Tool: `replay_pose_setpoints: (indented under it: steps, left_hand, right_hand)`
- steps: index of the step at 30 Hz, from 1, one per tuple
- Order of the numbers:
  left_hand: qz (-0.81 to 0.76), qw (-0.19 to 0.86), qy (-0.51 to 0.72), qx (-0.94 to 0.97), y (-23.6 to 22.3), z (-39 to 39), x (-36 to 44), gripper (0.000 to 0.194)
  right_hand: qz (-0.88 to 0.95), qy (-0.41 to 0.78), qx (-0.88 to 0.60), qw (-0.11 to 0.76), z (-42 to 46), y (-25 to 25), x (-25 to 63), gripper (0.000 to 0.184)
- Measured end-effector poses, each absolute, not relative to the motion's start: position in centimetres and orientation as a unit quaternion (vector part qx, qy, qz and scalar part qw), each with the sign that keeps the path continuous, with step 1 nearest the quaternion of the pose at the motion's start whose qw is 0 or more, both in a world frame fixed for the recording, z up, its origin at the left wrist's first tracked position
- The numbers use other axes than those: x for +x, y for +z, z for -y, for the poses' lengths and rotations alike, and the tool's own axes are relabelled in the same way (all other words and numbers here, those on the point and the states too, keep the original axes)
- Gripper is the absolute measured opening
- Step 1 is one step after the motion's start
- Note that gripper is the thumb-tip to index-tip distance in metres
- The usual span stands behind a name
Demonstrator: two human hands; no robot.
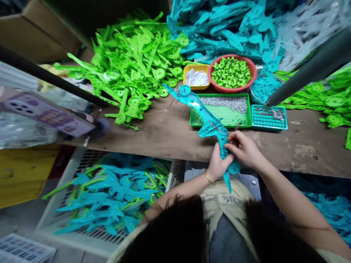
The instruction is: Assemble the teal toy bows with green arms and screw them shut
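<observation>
A long teal plastic toy part with thin red wires along it reaches from my hands up over the brown table. My left hand, a gold bracelet on its wrist, grips the part's lower end from underneath. Just right of it, my right hand pinches the same part from above with its fingertips. The part's pointed tail sticks out below my hands toward my lap.
A green tray of small metal pieces, a teal tray, a yellow tub and a red bowl of green pegs stand behind. Green parts and teal parts lie heaped. A white crate of assembled pieces stands lower left.
</observation>
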State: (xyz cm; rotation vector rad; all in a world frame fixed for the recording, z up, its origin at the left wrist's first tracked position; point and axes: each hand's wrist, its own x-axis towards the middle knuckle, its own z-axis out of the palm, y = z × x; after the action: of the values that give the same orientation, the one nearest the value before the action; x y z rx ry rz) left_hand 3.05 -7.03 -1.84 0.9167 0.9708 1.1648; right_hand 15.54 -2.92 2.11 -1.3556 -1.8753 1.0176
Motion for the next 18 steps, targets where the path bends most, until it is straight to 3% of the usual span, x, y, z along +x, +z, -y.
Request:
replay_pose_setpoints:
  steps: [5,9,13,18]
  left_hand:
    - [-0.459,0.651,0.545,0.261,-1.6,7.8,2.3,0.038]
    - [-0.452,0.692,0.506,0.247,-1.7,6.7,0.4,0.037]
    - [-0.431,0.711,0.489,0.263,-2.2,5.9,-1.1,0.041]
    - [-0.474,0.671,0.503,0.269,-2.6,6.1,-0.7,0.048]
  right_hand:
    - [0.709,0.342,-0.516,0.339,4.0,2.5,13.2,0.004]
    - [0.566,0.43,-0.555,0.432,6.4,2.9,15.8,0.019]
    - [0.413,0.662,-0.533,0.327,12.2,0.9,22.8,0.038]
    - [0.224,0.613,-0.664,0.365,19.9,-4.9,29.8,0.048]
